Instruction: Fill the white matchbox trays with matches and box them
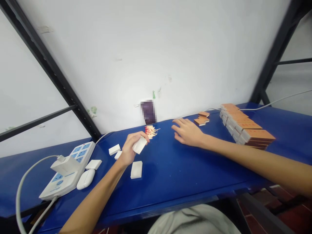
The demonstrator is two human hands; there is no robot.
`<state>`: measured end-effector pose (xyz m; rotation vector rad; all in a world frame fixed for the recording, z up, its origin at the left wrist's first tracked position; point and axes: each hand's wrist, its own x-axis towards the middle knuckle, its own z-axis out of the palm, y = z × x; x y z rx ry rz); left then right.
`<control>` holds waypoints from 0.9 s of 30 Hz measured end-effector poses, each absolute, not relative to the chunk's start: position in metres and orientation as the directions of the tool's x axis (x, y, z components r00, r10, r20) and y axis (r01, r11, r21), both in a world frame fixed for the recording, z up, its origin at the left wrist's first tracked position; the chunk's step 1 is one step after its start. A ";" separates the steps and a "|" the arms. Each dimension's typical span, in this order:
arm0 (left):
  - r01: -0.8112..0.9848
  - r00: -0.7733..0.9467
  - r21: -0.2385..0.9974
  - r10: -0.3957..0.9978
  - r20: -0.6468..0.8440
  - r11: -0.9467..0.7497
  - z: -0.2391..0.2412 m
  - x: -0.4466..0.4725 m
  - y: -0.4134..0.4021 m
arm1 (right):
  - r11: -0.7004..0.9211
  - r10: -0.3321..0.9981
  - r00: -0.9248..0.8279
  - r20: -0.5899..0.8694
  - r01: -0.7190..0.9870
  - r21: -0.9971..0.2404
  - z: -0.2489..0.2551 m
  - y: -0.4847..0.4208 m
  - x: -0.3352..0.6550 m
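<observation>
My left hand (pixel 128 148) is closed around a small white matchbox tray (pixel 139 145), holding it tilted above the blue table. Just beyond it lies a loose pile of red-tipped matches (pixel 151 132). My right hand (pixel 187 131) is over the table to the right of that pile, fingers stretched out and apart, with nothing in it. An upright white tray (pixel 136 169) sits on the table below my left hand. Several other white trays lie to the left, among them one tray (pixel 114 149) behind my wrist. Small orange-brown matchboxes (pixel 202 119) form a little heap beyond my right hand.
Stacked rows of orange-topped matchboxes (pixel 243 125) stand at the right. On the left are a power strip (pixel 70 170) with a plugged-in charger, a cable, and a white earbud case (pixel 86 179). A blurred dark phone-like rectangle (pixel 148 112) leans against the wall.
</observation>
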<state>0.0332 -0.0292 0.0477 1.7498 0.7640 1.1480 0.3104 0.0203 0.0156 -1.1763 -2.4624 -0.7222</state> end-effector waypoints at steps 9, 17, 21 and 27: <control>0.351 0.709 0.742 0.680 0.187 -0.571 0.029 0.068 -0.058 | 0.682 0.689 -0.487 0.537 0.686 -0.253 0.027 0.077 0.243; 0.605 0.692 0.347 0.689 0.215 -0.716 0.025 0.032 -0.027 | 0.659 0.745 -0.469 0.475 0.628 -0.414 0.017 0.105 0.226; 0.643 0.646 0.297 0.709 0.284 -0.706 0.026 0.023 -0.023 | 0.684 0.721 -0.484 0.496 0.614 -0.395 -0.002 0.099 0.229; 0.425 0.529 0.697 0.783 0.327 -0.578 0.014 0.053 -0.033 | 0.595 0.772 -0.393 0.499 0.723 -0.350 -0.017 0.097 0.233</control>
